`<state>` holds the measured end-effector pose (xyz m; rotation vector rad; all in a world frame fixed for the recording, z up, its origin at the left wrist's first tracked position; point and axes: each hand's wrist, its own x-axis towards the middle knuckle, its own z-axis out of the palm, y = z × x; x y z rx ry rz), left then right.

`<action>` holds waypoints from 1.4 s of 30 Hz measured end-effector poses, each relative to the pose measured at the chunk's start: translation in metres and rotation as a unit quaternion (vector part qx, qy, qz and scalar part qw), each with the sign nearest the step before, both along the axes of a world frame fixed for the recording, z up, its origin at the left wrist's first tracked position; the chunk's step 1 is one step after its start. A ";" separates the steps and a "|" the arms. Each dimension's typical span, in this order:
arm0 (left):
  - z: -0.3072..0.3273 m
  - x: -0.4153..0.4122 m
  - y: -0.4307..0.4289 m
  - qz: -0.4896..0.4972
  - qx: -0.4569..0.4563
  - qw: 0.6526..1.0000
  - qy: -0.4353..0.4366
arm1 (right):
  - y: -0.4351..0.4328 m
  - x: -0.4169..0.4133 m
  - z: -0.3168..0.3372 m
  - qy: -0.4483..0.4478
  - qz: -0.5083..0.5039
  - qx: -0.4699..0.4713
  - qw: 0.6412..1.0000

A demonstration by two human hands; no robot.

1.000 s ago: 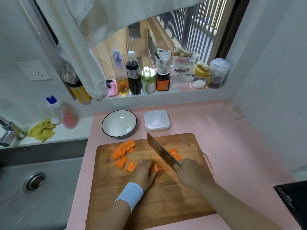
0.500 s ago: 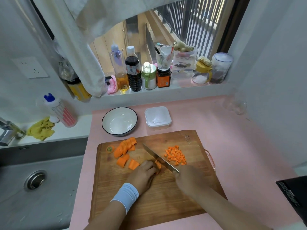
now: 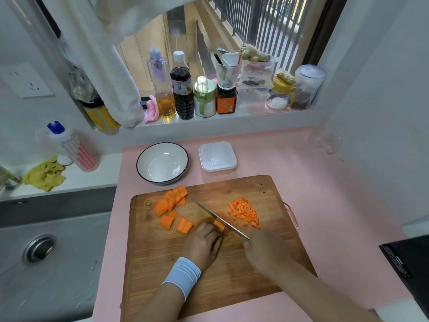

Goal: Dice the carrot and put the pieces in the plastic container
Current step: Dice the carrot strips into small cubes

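Note:
On the wooden cutting board [image 3: 232, 270] my left hand [image 3: 204, 246] holds down a carrot piece [image 3: 219, 225] with curled fingers. My right hand [image 3: 264, 251] grips the handle of a cleaver [image 3: 218, 218], whose blade is down on that piece. A heap of small carrot dice [image 3: 245, 212] lies to the right of the blade. Larger carrot chunks [image 3: 170, 201] and two half pieces [image 3: 184, 225] lie at the board's left, beside the carrot's stem end [image 3: 150, 203]. The plastic container [image 3: 217, 158], white and square, stands behind the board.
A white bowl [image 3: 162, 162] with a dark rim stands left of the container on the pink counter [image 3: 325, 194]. The sink [image 3: 39, 249] lies to the left. Bottles and jars [image 3: 183, 89] line the window sill. A black object [image 3: 408, 263] sits at the right edge.
The cleaver has come down from a raised position onto the carrot piece under my left hand. The pile of dice is now uncovered to the right of the blade.

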<state>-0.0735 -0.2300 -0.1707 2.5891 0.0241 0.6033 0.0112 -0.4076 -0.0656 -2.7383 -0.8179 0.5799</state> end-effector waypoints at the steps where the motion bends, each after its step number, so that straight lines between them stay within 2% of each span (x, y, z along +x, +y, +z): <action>1: -0.002 -0.001 -0.001 0.006 -0.002 1.000 -0.004 | 0.000 -0.002 0.002 -0.006 0.003 0.001 1.000; 7: -0.001 0.000 -0.006 0.038 -0.016 0.999 -0.017 | -0.001 -0.019 0.001 -0.052 0.006 0.006 0.999; 25: 0.003 0.003 -0.007 0.058 -0.052 0.997 -0.015 | -0.004 -0.029 0.016 -0.058 0.025 -0.041 0.997; 42: -0.002 0.003 -0.006 0.050 -0.063 0.997 -0.019 | 0.015 -0.006 0.011 0.034 -0.002 -0.046 0.998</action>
